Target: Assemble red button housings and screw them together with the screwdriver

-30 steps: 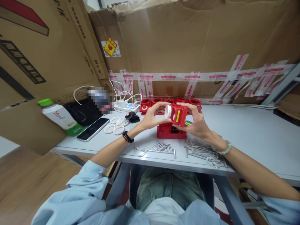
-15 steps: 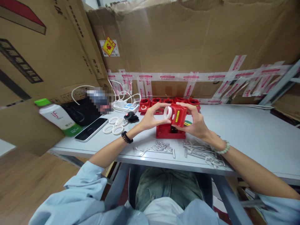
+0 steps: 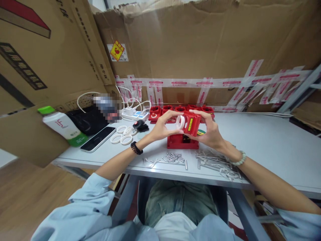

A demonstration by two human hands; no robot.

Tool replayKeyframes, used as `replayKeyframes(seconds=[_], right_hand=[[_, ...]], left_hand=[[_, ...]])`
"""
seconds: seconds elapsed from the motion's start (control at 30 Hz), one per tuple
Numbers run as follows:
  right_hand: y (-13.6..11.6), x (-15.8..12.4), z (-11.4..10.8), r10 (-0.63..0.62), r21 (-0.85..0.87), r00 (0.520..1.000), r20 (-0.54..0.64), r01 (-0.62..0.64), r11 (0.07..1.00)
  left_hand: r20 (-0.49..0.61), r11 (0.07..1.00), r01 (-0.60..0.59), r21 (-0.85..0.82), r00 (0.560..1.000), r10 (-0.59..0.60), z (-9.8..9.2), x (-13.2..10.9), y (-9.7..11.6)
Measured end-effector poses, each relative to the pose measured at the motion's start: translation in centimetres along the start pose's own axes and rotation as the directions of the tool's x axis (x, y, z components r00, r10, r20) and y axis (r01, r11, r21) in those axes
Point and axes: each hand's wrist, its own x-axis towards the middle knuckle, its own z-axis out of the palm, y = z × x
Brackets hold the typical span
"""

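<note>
Between thumb and fingers, my left hand (image 3: 163,126) grips a white ring (image 3: 180,122) on edge, close against the left side of a red housing (image 3: 192,124). My right hand (image 3: 210,130) is closed around that housing, which has a yellow label facing me. Whether the ring touches the housing's opening I cannot tell. Below them a red base (image 3: 182,142) stands on the table, its upper part hidden by the hands and housing. Several more white rings (image 3: 126,140) lie to the left.
Screws (image 3: 173,157) and metal rods (image 3: 213,163) lie along the front edge. Several red housings (image 3: 168,108) line the back by a power strip (image 3: 135,114). A phone (image 3: 98,139), a bottle (image 3: 64,127) and a black strapped object (image 3: 140,126) are on the left. Cardboard (image 3: 200,43) walls the rear.
The white ring has turned slightly in my left hand, showing a bit more of its opening. Both hands stay in nearly the same place.
</note>
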Motion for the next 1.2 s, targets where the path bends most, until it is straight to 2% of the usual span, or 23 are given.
replayKeyframes(seconds=[0.13, 0.37, 0.63, 1.2], right_hand=[[-0.12, 0.03, 0.05, 0.025, 0.022, 1.000, -0.011, -0.025, 0.999], [-0.36, 0.07, 0.01, 0.082, 0.052, 0.996, 0.024, -0.083, 0.995], [-0.54, 0.12, 0.16, 0.072, 0.065, 0.997, 0.017, -0.073, 0.995], [-0.49, -0.01, 0.21, 0.057, 0.049, 0.997, 0.055, -0.060, 0.997]], left_hand=[[-0.016, 0.998, -0.025, 0.065, 1.000, 0.026, 0.03, -0.05, 0.04], [-0.058, 0.996, -0.041, 0.075, 0.997, 0.045, 0.07, -0.08, 0.11], [-0.089, 0.978, -0.135, 0.162, 0.985, 0.150, 0.28, 0.10, 0.89], [-0.096, 0.993, -0.081, 0.082, 0.991, 0.089, 0.50, 0.00, 0.79]])
